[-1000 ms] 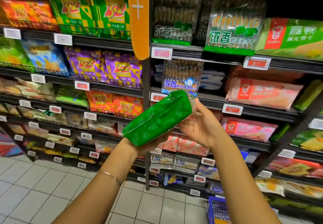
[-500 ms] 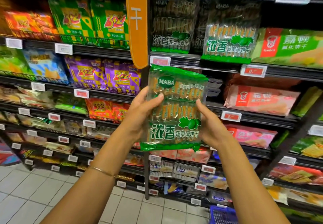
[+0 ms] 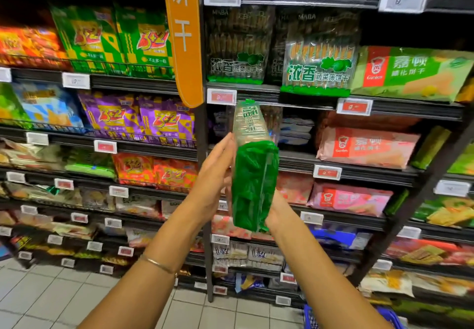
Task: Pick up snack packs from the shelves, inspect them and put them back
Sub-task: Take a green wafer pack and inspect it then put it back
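Two hands held one green biscuit pack (image 3: pixel 254 174) upright, edge-on, before the shelves (image 3: pixel 333 164). Left hand (image 3: pixel 213 187) pressed flat against its side with straight fingers; right hand (image 3: pixel 275 213) sat mostly hidden behind it, grip unclear.

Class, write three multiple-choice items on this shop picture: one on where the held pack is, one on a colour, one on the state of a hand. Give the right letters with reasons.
1. Where is the biscuit pack?
A. lying on the floor
B. held up between both hands, in front of the shelves
C. in the basket

2. What colour is the hanging sign?
A. orange
B. blue
C. white

3. How is the left hand?
A. clenched in a fist
B. hanging idle
C. fingers straight, flat against the pack

Key: 1 B, the pack stands upright between the hands; 2 A, the sign is orange; 3 C, straight fingers lie along the pack's side.
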A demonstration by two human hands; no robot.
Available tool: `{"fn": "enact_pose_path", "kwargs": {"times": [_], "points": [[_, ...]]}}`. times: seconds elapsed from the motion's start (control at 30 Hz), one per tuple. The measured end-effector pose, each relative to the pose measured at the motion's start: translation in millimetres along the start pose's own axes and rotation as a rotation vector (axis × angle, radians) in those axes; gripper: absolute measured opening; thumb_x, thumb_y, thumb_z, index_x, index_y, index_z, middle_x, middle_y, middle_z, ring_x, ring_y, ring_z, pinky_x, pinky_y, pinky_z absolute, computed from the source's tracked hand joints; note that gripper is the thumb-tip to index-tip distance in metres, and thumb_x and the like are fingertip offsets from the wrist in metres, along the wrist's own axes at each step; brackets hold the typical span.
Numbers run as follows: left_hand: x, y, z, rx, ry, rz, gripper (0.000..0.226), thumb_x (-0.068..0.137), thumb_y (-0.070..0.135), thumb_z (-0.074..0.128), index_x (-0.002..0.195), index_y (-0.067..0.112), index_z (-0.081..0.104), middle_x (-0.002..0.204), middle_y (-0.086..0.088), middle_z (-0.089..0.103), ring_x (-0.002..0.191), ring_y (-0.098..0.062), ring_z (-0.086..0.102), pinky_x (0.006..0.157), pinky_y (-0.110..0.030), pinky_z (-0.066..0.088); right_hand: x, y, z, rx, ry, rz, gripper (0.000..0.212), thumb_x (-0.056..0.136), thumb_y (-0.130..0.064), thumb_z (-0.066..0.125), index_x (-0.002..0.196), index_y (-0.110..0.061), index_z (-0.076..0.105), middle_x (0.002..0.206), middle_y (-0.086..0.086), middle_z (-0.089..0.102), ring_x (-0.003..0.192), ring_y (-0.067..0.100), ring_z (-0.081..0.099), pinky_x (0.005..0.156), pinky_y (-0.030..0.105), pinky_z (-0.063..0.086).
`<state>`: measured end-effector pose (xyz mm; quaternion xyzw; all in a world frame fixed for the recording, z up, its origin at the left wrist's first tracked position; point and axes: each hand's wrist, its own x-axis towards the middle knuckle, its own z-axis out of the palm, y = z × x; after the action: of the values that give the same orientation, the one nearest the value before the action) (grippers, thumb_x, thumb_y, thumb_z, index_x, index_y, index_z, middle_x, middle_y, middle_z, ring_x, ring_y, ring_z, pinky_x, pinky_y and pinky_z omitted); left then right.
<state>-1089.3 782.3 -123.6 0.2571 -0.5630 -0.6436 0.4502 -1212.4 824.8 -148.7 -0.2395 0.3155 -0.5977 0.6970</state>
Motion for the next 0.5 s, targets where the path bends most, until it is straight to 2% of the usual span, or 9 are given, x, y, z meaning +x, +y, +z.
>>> {"fn": "enact_pose_path", "kwargs": {"times": [0.07,0.13,0.2,0.27,0.33,0.37,0.43,0.5], "points": [[1.5,2.4,-0.7,0.036,0.016,-0.036,0.043,0.098,0.06,0.061,0.135,0.038,0.066,0.129,0.004,0.073,0.123,-0.019,0.067,0.105,-0.05,0.043,-0.8,1.7,3.5,-0.006,0.04,-0.002,0.028,0.087,-0.021,0.064,0.069,-0.007,0.079,0.07,0.007,0.075,0.06,0.018,0.073,0.059,0.029,0.062],[1.3,2.7,-1.7,0.057,0.023,-0.041,0.039,0.099,0.059,0.061,0.131,0.038,0.069,0.118,0.007,0.077,0.103,-0.008,0.072,0.09,-0.044,0.044,-0.7,2.5,3.5,-0.008,0.053,0.014,0.024,0.085,-0.021,0.067,0.071,-0.005,0.079,0.073,0.009,0.075,0.062,0.02,0.073,0.061,0.031,0.062],[-1.2,5.0,-2.3,0.047,0.053,-0.044,0.042,0.099,0.057,0.061,0.133,0.034,0.068,0.113,0.008,0.077,0.094,-0.005,0.072,0.082,-0.039,0.046,2.4,1.4,-0.5,0.011,0.034,0.06,0.022,0.086,-0.023,0.072,0.077,-0.004,0.08,0.077,0.01,0.076,0.066,0.021,0.074,0.064,0.032,0.062],[-7.5,8.5,-5.4,-0.063,0.058,-0.082,0.056,0.093,0.064,0.062,0.137,0.029,0.066,0.124,-0.001,0.075,0.106,-0.015,0.072,0.087,-0.04,0.054,5.4,-1.1,-6.3,0.034,0.05,0.066,0.035,0.101,-0.034,0.061,0.096,-0.005,0.08,0.088,0.013,0.078,0.075,0.024,0.076,0.068,0.035,0.063],[-18.4,12.7,-13.7,-0.141,-0.011,-0.126,0.069,0.079,0.077,0.065,0.13,0.031,0.071,0.128,-0.006,0.073,0.11,-0.021,0.071,0.084,-0.039,0.06,4.5,-7.2,-15.1,0.032,0.154,0.029,0.052,0.106,-0.051,0.048,0.124,-0.01,0.073,0.116,0.018,0.076,0.1,0.032,0.076,0.087,0.044,0.061],[-24.0,13.2,-18.8,-0.158,-0.064,-0.156,0.074,0.071,0.08,0.071,0.126,0.031,0.074,0.127,-0.006,0.074,0.109,-0.022,0.071,0.082,-0.038,0.061,1.8,-11.3,-19.0,0.012,0.201,0.0,0.054,0.103,-0.057,0.05,0.131,-0.015,0.071,0.127,0.017,0.073,0.113,0.035,0.072,0.096,0.049,0.058],[-32.0,11.1,-27.6,-0.18,-0.137,-0.203,0.093,0.05,0.079,0.088,0.123,0.023,0.076,0.125,-0.01,0.075,0.11,-0.028,0.073,0.083,-0.042,0.062,-1.3,-19.1,-25.6,-0.087,0.278,-0.092,0.062,0.089,-0.067,0.064,0.137,-0.027,0.067,0.138,0.009,0.068,0.127,0.035,0.065,0.105,0.057,0.052],[-35.1,6.7,-33.9,-0.154,-0.147,-0.19,0.107,0.038,0.075,0.094,0.128,0.022,0.069,0.127,-0.008,0.075,0.115,-0.028,0.073,0.084,-0.041,0.063,-3.3,-25.1,-28.2,-0.205,0.335,-0.171,0.071,0.079,-0.074,0.069,0.138,-0.036,0.064,0.139,0.001,0.067,0.129,0.029,0.063,0.109,0.059,0.048]]}}
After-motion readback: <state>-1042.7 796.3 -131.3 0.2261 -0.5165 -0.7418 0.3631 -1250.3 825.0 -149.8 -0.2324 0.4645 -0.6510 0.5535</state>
